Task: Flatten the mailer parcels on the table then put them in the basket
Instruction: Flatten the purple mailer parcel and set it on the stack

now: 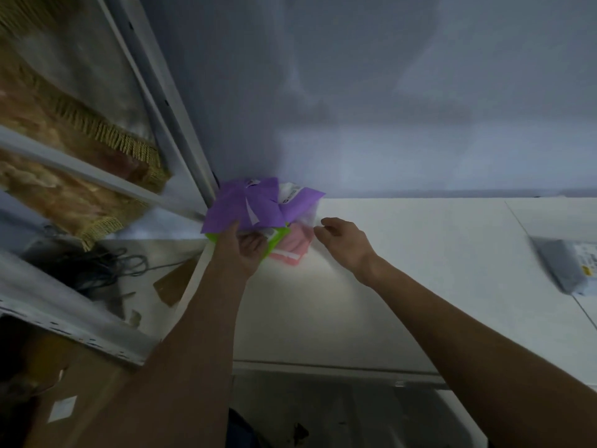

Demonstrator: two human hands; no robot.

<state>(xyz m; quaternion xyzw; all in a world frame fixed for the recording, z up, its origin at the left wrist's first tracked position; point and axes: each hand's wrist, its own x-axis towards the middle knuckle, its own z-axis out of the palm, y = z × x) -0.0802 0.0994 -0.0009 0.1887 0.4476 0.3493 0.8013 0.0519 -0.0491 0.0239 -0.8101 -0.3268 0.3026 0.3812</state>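
A pile of mailer parcels lies at the far left corner of the white table (403, 270): a purple mailer (239, 208) on top, a second purple one (302, 200) behind it, a green one (277, 240) underneath and a pink one (295, 245) beside it. My left hand (240, 250) grips the near edge of the top purple mailer, thumb over it and fingers beneath. My right hand (342, 240) hovers just right of the pile with fingers loosely curled, holding nothing. No basket is in view.
A grey parcel (568, 266) with a label lies at the table's right edge. To the left stand a metal shelf frame (168, 118) with fringed fabric (80, 124). Cables (100, 266) and cardboard (171, 286) lie on the floor. The wall is close behind the pile.
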